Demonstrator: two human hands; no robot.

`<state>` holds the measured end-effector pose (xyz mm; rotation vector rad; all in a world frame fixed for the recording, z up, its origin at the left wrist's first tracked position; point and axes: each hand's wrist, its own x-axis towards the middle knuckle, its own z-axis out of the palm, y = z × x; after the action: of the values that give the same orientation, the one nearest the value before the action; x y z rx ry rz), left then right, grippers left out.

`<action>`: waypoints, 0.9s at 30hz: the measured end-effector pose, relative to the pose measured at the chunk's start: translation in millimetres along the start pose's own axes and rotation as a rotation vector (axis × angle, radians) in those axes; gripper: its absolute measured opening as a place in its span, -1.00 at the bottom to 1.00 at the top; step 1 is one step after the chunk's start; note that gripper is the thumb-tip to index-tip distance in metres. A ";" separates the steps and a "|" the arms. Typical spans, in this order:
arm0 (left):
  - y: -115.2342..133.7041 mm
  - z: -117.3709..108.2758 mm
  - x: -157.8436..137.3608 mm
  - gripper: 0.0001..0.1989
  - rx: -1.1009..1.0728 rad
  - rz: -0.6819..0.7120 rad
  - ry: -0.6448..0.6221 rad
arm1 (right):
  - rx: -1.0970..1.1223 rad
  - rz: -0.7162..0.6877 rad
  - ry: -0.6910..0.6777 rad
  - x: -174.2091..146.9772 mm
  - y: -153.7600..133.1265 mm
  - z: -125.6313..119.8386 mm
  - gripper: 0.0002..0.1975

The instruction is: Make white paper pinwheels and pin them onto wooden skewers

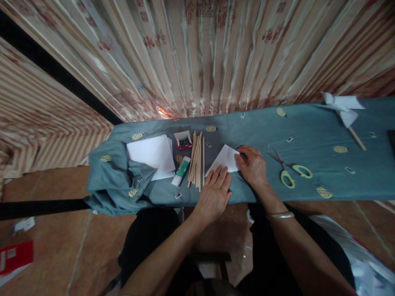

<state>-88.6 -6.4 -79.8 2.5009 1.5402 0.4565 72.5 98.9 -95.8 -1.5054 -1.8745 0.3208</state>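
Note:
A folded sheet of white paper (226, 157) lies on the cloth in front of me, its left side running to a slanted point. My left hand (216, 191) presses on its lower edge with the fingers stretched out flat. At the paper's right corner, my right hand (253, 165) is closed, thumb and curled fingers on the edge. Scissors (286, 166) with pale green handles rest apart to the right, blades partly spread. Left of the paper is a bundle of thin wooden sticks (195, 162). Beside them lies a glue stick (181, 171).
A small open box (184, 141) of dark little pieces stands behind the glue stick. Further left is a stack of white paper (152, 154), partly under bunched cloth (114, 181). A paper pinwheel (347, 110) on a stick lies far right. Patterned curtains (200, 61) hang behind the table.

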 end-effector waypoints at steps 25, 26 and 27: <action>1.0 0.7 0.7 -0.39 0.050 0.016 -0.041 | -0.282 -0.118 -0.001 -28.9 -12.7 -14.8 -0.42; 1.1 0.8 1.0 -0.39 0.056 0.014 -0.046 | -0.290 -0.119 -0.005 -31.9 -12.2 -14.8 -0.41; 1.3 0.7 1.2 -0.39 0.063 0.011 -0.052 | -0.296 -0.120 -0.010 -34.6 -11.3 -14.3 -0.40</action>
<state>-86.8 -5.9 -79.9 2.5484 1.5453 0.3476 76.0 60.2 -91.4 -1.5724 -2.0796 -0.0064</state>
